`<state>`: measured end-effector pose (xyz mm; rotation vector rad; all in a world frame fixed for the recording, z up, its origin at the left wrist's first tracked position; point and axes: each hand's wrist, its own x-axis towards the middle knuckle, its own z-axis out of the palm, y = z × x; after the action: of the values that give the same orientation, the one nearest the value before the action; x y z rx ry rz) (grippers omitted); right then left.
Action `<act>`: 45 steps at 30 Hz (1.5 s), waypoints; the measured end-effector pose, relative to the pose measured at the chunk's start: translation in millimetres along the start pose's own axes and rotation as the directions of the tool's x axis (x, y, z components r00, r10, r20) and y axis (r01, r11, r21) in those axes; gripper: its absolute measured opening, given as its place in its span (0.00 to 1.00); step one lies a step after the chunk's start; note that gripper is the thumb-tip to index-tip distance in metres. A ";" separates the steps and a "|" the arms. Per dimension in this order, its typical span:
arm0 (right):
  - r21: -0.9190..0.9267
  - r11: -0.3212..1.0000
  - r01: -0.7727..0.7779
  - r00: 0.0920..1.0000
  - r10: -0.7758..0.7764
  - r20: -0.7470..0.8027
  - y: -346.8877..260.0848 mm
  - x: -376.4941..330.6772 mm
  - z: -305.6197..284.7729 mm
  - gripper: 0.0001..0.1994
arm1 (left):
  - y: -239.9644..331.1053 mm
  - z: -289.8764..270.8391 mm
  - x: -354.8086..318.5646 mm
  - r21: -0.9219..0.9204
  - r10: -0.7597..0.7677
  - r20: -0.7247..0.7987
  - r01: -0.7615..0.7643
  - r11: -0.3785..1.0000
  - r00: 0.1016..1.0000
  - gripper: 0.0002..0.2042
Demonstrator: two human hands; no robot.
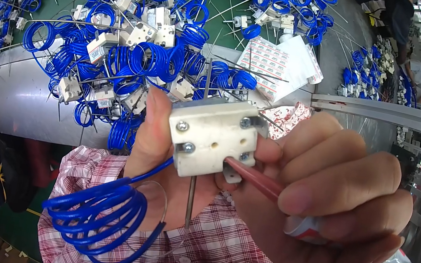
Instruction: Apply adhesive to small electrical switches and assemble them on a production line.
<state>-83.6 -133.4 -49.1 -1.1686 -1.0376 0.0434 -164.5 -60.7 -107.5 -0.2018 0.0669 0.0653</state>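
Observation:
My left hand (pixel 151 129) grips a capillary thermostat (pixel 207 136) in front of my chest. Its cream-white block faces up, with screws at the corners and small holes in the middle. A thin metal rod juts out below it. From its left side hangs a loose coil of blue tubing (pixel 99 219). My right hand (pixel 345 211) is closed round a thin, reddish, tapered stick (pixel 255 180), whose tip meets the block near its lower right screw. Part of a red and white object (pixel 303 227) shows under my right fingers; I cannot make out its kind.
A pile of similar blue-coiled thermostats (pixel 144 58) covers the table (pixel 17 109) ahead, with thin rods sticking out. More lie at far left and far right. Printed white sheets (pixel 270 66) and a red-stained cloth (pixel 283 116) lie beyond my hands. Another person (pixel 419 81) is at far right.

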 end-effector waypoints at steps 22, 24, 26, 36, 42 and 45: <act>0.220 0.972 0.085 0.992 -0.102 0.069 12.5 7.3 -6.8 0.16 | 5.8 4.6 -0.2 0.014 -0.018 -0.030 0.019 1.000 0.999 0.39; 0.297 0.945 0.135 0.972 -0.184 0.143 15.5 8.1 -8.7 0.16 | 8.4 3.2 1.5 0.073 -0.029 -0.053 0.033 0.997 0.998 0.39; 0.156 0.985 0.068 0.998 -0.065 -0.022 8.7 2.2 -1.4 0.16 | 9.4 0.4 1.0 0.128 -0.035 -0.083 0.045 0.991 0.996 0.39; 0.225 0.965 0.134 0.975 -0.087 -0.206 8.0 0.4 9.9 0.18 | 10.3 -4.6 0.6 -0.112 -0.084 0.041 0.088 0.990 0.996 0.41; 0.164 0.981 0.107 0.982 -0.079 -0.171 7.6 -3.1 3.5 0.18 | 8.6 -6.3 3.2 -0.082 -0.056 0.060 0.061 0.995 0.997 0.41; 0.170 0.976 0.133 0.989 -0.119 -0.091 4.3 -0.3 -1.5 0.18 | 6.8 -3.0 4.7 -0.049 -0.066 0.081 0.070 0.996 0.995 0.41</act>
<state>-80.7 -132.7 -52.6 -0.9357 -1.0133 -0.0118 -160.5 -54.3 -112.1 -0.2532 -0.0213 0.0075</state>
